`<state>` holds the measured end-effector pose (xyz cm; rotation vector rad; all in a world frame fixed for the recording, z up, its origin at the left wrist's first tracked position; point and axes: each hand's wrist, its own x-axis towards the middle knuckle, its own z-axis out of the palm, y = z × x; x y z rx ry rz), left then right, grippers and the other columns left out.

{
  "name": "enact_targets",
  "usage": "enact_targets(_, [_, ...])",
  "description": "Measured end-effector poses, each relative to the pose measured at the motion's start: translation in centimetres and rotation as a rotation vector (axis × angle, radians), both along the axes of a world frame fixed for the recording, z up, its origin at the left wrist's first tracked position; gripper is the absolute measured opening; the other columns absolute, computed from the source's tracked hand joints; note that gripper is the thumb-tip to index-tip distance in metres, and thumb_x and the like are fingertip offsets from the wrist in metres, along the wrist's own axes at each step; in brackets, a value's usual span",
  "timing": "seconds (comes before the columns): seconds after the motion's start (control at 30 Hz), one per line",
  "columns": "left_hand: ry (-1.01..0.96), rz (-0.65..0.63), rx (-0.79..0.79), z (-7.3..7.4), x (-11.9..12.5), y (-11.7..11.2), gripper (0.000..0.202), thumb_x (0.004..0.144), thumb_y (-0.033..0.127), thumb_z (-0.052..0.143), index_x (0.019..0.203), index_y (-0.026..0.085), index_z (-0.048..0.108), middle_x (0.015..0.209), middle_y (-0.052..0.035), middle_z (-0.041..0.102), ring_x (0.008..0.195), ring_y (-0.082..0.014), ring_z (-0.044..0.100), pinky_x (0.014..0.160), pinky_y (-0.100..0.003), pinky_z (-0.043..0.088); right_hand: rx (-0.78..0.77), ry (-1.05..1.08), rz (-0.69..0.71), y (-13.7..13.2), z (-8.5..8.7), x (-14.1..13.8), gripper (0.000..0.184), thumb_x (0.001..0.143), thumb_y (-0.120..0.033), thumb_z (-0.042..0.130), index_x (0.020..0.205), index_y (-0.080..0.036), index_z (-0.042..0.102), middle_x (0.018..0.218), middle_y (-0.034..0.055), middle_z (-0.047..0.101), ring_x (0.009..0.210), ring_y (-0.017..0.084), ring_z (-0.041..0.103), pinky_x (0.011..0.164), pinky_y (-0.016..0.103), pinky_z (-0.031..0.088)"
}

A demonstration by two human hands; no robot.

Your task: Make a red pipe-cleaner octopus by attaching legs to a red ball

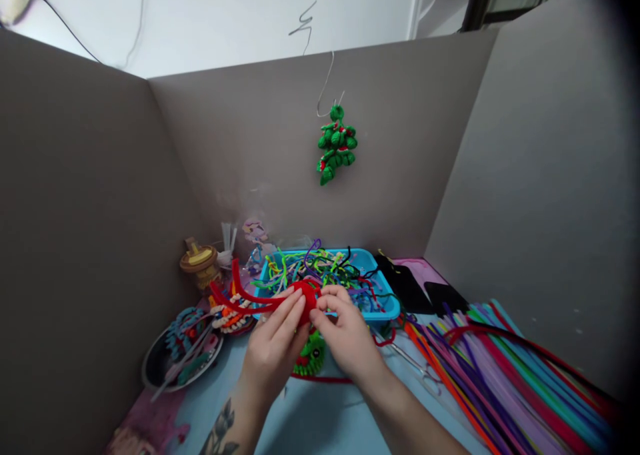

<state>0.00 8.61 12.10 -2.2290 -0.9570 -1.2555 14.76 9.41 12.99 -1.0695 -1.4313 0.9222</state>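
My left hand (277, 331) is closed around a red piece of bent pipe cleaners (306, 297), whose long loose ends stick out to the left. On its right edge, my right hand (345, 328) pinches the same piece between thumb and fingers. Both hands are raised in front of a blue tray (391, 301). Under them, on the table, sits a green fuzzy figure (314, 355) with a dark eye, partly covered by my hands.
Colourful pipe cleaner scraps (320, 268) fill the tray. Long pipe cleaners (520, 375) lie at right, beside scissors (415, 361). A metal bowl (150, 368) with tools stands left, near a gold-lidded jar (200, 258). A green ornament (337, 145) hangs before the grey partition (240, 141).
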Motion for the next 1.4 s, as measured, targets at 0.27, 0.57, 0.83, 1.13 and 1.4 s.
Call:
enact_targets(0.27, [0.006,-0.084,-0.117,0.1,-0.8,0.1,0.046,0.082,0.012,0.061,0.126,0.017,0.052,0.122,-0.0139,0.063,0.115,-0.0219,0.059,0.095,-0.035,0.051,-0.076,-0.158,0.082,0.2,1.0,1.3,0.018,0.075,-0.024,0.056,0.06,-0.018,0.051,0.107,0.0073,0.044,0.108,0.023,0.048,0.095,0.035,0.036])
enact_targets(0.57, [-0.046,-0.086,-0.207,0.1,-0.7,0.1,0.04,0.084,0.014,0.059,0.123,0.02,0.055,0.12,-0.0107,0.065,0.112,-0.0204,0.061,0.095,-0.034,0.05,-0.107,-0.058,0.195,0.6,0.2,1.1,0.029,0.082,-0.038,0.05,0.064,-0.018,0.06,0.123,0.0109,0.047,0.122,0.025,0.042,0.104,0.037,0.029])
enact_targets(0.83, [-0.072,-0.068,-0.204,0.5,-0.8,0.0,0.036,0.085,0.014,0.056,0.12,0.021,0.057,0.117,-0.0112,0.066,0.108,-0.0199,0.063,0.093,-0.034,0.051,-0.239,0.173,0.359,0.2,1.1,1.2,0.016,0.074,-0.031,0.058,0.07,-0.018,0.066,0.128,0.009,0.046,0.128,0.024,0.037,0.107,0.036,0.027])
enact_targets(1.13, [-0.092,-0.044,-0.156,0.7,-0.6,-0.1,0.033,0.083,0.015,0.058,0.116,0.019,0.061,0.113,-0.0106,0.069,0.104,-0.0206,0.065,0.09,-0.032,0.052,-0.135,0.165,0.399,0.0,0.7,0.8,0.017,0.068,-0.016,0.063,0.083,-0.019,0.067,0.128,0.0084,0.048,0.126,0.022,0.041,0.108,0.04,0.027])
enact_targets(1.4, [-0.083,0.014,-0.06,0.6,-0.5,-0.1,0.035,0.083,0.012,0.058,0.118,0.018,0.059,0.111,-0.0119,0.069,0.102,-0.0207,0.066,0.091,-0.033,0.052,-0.08,0.197,0.268,0.1,0.2,0.1,0.028,0.073,-0.046,0.067,0.076,-0.018,0.062,0.121,0.0123,0.051,0.124,0.026,0.043,0.103,0.041,0.032])
